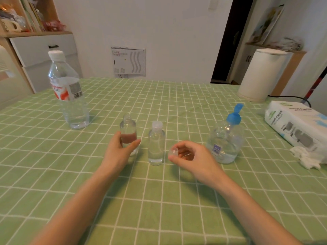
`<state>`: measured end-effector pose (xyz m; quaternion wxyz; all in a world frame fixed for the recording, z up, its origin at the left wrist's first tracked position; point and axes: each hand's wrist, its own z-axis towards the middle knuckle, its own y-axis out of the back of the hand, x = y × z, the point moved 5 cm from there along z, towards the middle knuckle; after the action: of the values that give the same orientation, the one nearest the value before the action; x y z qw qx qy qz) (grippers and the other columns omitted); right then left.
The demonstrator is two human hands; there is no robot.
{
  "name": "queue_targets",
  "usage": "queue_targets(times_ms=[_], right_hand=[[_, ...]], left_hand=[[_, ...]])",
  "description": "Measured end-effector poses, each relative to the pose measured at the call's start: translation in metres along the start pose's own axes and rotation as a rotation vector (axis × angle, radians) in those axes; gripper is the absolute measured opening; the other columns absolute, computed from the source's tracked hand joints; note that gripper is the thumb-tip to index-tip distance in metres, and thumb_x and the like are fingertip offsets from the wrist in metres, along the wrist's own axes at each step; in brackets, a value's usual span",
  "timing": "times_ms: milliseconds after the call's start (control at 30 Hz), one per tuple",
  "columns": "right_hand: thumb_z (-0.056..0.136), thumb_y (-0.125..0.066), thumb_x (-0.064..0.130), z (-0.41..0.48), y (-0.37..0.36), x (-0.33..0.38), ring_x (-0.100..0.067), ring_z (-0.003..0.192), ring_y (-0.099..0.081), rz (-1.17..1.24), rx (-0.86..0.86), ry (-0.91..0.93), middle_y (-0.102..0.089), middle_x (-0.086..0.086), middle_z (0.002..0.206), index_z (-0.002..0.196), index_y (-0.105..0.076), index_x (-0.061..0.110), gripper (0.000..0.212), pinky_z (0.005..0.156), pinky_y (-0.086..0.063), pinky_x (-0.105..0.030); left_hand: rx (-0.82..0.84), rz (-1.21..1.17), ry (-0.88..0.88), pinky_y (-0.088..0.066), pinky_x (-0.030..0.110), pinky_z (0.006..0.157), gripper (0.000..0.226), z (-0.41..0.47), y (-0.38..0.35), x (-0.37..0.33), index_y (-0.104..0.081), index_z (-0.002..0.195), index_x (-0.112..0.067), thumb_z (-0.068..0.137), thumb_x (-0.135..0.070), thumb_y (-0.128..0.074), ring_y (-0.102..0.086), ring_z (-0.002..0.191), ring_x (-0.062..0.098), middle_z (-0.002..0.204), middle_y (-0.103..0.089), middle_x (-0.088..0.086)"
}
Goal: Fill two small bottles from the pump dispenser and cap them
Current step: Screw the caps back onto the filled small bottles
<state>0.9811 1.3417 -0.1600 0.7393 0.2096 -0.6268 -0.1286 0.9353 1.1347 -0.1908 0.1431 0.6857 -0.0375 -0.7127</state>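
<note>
Head view: your left hand (122, 149) grips the uncapped small bottle (128, 133); your right hand (191, 157) pinches its cap (173, 151); capped bottle (156, 144) holds clear liquid.

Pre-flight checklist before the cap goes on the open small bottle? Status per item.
1. Open bottle upright, neck bare: ok.
2. Left hand grips the open bottle's lower body: ok.
3. Cap pinched in the right hand: ok.
4. Cap lined up over the neck: not ok. The capped bottle stands between them.
5. Open bottle filled enough: cannot tell, as the hand shows through the clear wall.
6. Cap's open end facing down: cannot tell.
</note>
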Motion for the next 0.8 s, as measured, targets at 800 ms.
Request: queue_targets(times_ms=[800], right_hand=[[0.084,-0.068,0.008,-0.025,0.001,0.080,-0.008,0.095,-0.064,0.053,0.227,0.325,-0.065,0.014,0.096,0.105,-0.066,0.029,0.030,0.088,-0.054,-0.035]], left_hand=[[0.294,-0.103,-0.114,-0.047,0.054,0.090,0.043,-0.119,-0.007,-0.016,-0.066,0.096,-0.033,0.057,-0.050,-0.073,-0.065,0.090,0.023,0.092,-0.071,-0.001]])
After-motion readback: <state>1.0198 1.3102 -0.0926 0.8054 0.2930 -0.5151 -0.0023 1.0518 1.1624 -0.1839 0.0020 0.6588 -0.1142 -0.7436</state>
